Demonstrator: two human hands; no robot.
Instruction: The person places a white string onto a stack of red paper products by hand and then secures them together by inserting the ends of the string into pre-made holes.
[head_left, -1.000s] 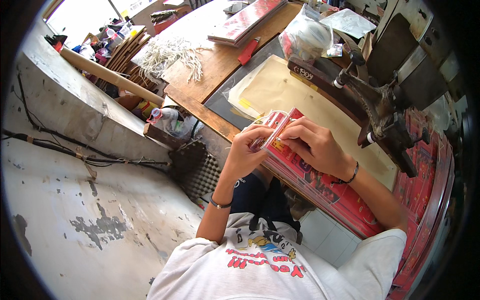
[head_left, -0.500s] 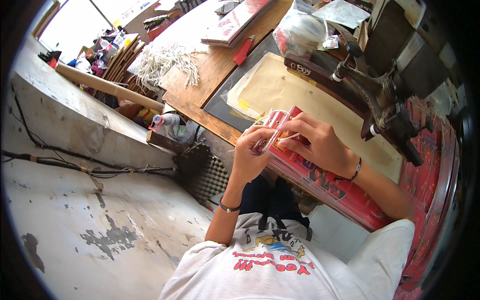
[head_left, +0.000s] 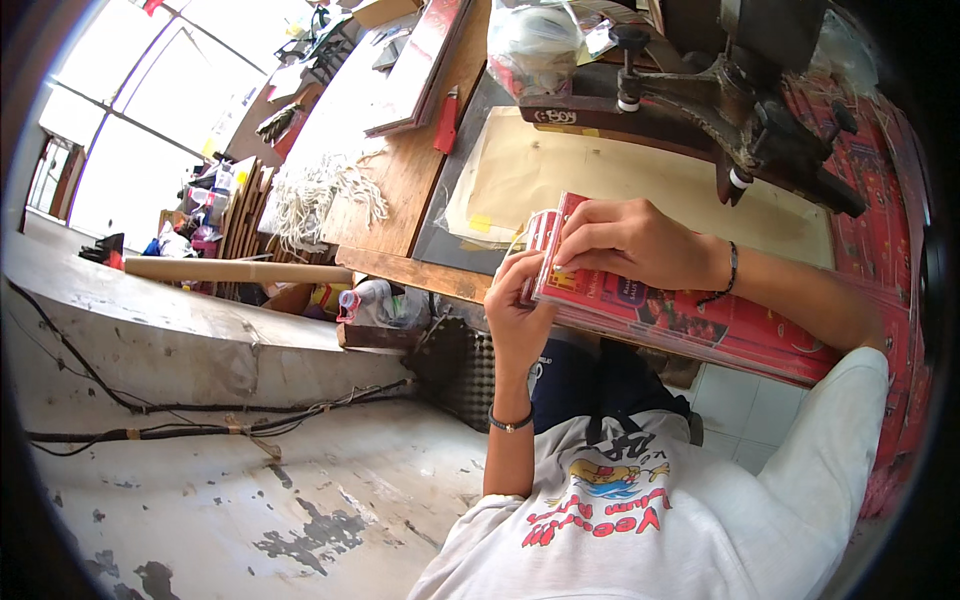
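Left grip (head_left: 520, 302) pinched the end of the red printed stack (head_left: 740, 332) along the surface's (head_left: 425, 274) near edge, right grip (head_left: 650, 243) bunched over it, hold unclear; steadying that end and using small fingertip moves seemed best.

I watched through the left one of two fisheye cameras side by side on the wearer's head. It looked steeply down past the white T-shirt (head_left: 640, 510), which sat nearest the lens along the bottom, and out across the wooden table (head_left: 415, 185). The left hand (head_left: 520, 292) and right hand (head_left: 632, 240) came a little farther off, mid-view, over the table's near edge. That edge ran aslant, dropping rightward. Past the table's left edge I saw as far as a bright window (head_left: 150, 90); a peeling white wall (head_left: 330, 440) filled the lower left. Dark, rounded borders closed my view.
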